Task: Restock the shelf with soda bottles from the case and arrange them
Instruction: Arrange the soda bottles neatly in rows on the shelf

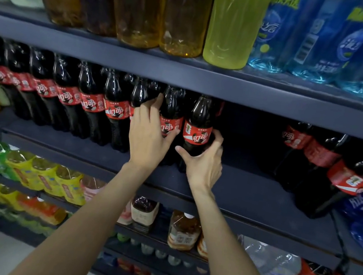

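Two hands on cola stock, dark middle shelf [249,194]: left hand [147,139] wrapped around one upright bottle [172,112]; right hand [205,162] clasping the neighbouring bottle [198,125]. Full row [64,94] leftward; bare shelf rightward up to another cola group [318,162].

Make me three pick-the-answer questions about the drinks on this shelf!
1. Where is the empty gap on the cola shelf?
A. right of the hands
B. far left end
C. there is none

2. What colour are the cola labels?
A. green
B. red
C. blue

3. What is the right hand doing?
A. hanging free
B. holding a can
C. gripping a cola bottle

Answers:
1 A, bare dark shelf lies right of that bottle.
2 B, every cola bottle wears a red band.
3 C, its fingers wrap the bottle; the left hand touches the next bottle.
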The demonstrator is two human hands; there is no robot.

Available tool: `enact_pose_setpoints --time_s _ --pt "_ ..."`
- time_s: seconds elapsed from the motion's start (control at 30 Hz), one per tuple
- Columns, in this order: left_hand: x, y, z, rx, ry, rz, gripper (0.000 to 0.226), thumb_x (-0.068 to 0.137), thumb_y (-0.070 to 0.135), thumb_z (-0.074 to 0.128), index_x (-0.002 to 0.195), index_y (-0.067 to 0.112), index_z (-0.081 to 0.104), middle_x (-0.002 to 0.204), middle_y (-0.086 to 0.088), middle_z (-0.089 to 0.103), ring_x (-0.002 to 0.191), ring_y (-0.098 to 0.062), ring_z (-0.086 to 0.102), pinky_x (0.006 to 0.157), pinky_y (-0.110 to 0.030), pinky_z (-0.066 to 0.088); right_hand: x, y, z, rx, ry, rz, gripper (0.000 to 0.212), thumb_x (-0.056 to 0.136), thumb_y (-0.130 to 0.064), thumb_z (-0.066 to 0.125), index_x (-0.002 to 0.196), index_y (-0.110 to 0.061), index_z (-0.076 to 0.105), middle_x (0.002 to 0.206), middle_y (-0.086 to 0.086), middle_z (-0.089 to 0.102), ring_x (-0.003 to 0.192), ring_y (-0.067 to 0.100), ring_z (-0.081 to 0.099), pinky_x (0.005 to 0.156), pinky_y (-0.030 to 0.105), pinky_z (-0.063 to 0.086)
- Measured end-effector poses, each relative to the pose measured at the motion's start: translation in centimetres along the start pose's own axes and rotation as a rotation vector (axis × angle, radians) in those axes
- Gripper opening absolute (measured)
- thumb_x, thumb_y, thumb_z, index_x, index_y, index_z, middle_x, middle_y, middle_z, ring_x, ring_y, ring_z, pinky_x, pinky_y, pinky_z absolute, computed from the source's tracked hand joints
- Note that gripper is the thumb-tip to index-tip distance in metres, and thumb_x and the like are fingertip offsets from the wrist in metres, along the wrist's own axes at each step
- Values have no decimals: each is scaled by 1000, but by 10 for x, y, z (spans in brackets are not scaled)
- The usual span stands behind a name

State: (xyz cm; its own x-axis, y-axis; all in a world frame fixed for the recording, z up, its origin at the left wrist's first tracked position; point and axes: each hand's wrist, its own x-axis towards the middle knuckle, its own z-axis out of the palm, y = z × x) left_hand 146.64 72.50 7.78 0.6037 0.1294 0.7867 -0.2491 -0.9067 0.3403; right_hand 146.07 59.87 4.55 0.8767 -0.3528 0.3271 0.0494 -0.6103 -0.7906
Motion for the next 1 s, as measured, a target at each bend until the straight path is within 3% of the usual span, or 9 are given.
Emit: enact_pose_setpoints --time_s 0.2,0.3,0.4,0.5,0.57,0.63,0.73,0.87,1.0 --pt "-1 1 0 31 -38 -12 76 70 30 83 127 -6 47 105 -22 55 97 -38 54 83 -44 47 -2 0 8 -14 26 -8 97 62 -50 81 137 -26 26 127 11 51 111 32 56 81 44 48" --pt "-6 5 -2 39 -57 7 77 75 25 79 135 -4 40 121 -23 51 110 -36 50 93 -40 45 -2 4 8 -11 -16 -54 98 64 -49 81 139 -24 23 128 12 49 116 31 51 83 46 50" --pt "-21 17 -7 -153 -38 -80 75 80 14 70 143 1 31 141 -21 37 128 -30 37 103 -37 41 -7 11 0 58 -79 -108 95 66 -45 81 138 -27 23 128 8 46 116 26 50 85 49 51" --pt "-40 41 -15 -425 32 -75 53 84 12 62 133 4 44 136 -14 43 129 -24 39 105 -30 35 -24 29 -27 138 -57 -157 78 77 -28 77 139 -26 31 129 1 45 116 15 49 89 39 50" --pt "-49 63 -15 -644 -68 21 27 86 13 56 113 8 56 122 -5 55 119 -20 49 101 -28 39 -36 45 -55 153 28 -170 61 84 -19 69 137 -22 39 125 -4 49 112 8 50 89 28 48" --pt "-54 91 -11 -802 -319 87 10 88 15 55 97 16 58 109 6 61 109 -13 54 94 -26 42 -43 62 -90 110 139 -197 41 89 -14 63 127 -18 51 116 -6 55 104 4 54 87 25 48" --pt "-60 141 8 -877 -670 160 14 91 17 59 104 21 57 107 13 61 107 -5 54 90 -17 41 -41 92 -145 1 288 -176 24 89 -5 59 111 -12 62 104 -3 60 95 7 57 84 34 50" --pt "-67 204 50 -1013 -825 29 38 88 14 65 125 19 52 123 7 57 109 -5 55 91 -16 43 -22 133 -207 -36 426 -33 43 86 0 56 127 -8 50 113 3 55 99 15 56 89 35 49" --pt "-64 255 90 -955 -822 -181 58 83 24 72 133 15 44 134 -5 46 112 -13 54 96 -33 48 17 163 -234 -53 275 56 68 82 -3 62 142 -4 31 133 12 49 112 17 51 99 40 44"
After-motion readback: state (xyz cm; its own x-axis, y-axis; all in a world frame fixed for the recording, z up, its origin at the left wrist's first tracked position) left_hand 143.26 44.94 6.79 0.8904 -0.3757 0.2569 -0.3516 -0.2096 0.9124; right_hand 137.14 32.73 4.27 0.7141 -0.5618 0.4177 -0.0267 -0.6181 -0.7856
